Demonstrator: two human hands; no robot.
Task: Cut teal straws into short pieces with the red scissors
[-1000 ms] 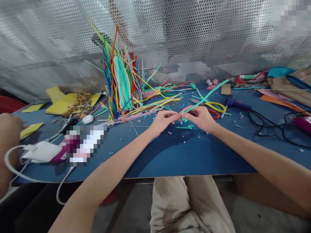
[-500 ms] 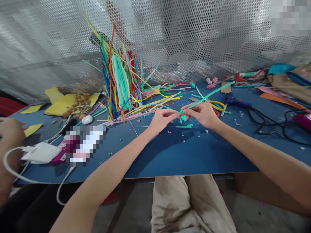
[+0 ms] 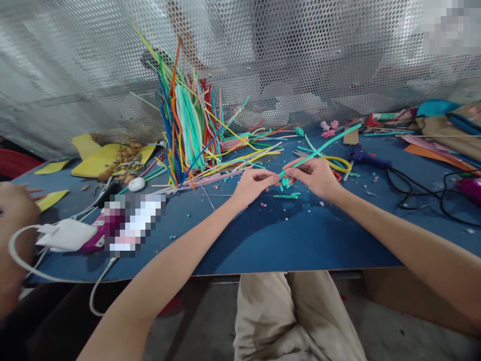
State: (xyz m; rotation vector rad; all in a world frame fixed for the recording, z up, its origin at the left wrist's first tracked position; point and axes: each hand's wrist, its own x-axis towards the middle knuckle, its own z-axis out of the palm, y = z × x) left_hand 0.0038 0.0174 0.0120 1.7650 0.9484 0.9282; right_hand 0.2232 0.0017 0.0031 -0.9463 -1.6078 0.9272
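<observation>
Since the earliest frame, the free end of the turquoise pipe cleaner [image 3: 330, 145] had been swung slightly to the right, and the right hand [image 3: 315, 176] had been shifted a little the same way; the left hand [image 3: 252, 188] had hardly been moved. The stem's near end was pinched between the right thumb and fingertips, with no gap left. The left thumb and forefinger were drawn together on that same end, almost touching the right fingertips. The long part was slanted up toward the far right.

Just below the fingertips, short turquoise tufts [image 3: 285, 184] were seen; whether they were joined to the stem could not be told. A loose turquoise strip [image 3: 287, 195] was laid nearer on the blue table [image 3: 300, 240]. Beyond the right hand, yellow-handled scissors [image 3: 338, 158] were partly hidden, and farther right a dark blue glue gun [image 3: 370, 159] was left. To the far left, a bundle of coloured pipe cleaners [image 3: 190, 130] was stood upright.

It was judged that the stem could be kinked if it were twisted too hard between the hands, or be lost from such a small pinch; its free end could be caught on the scissors if lowered.
</observation>
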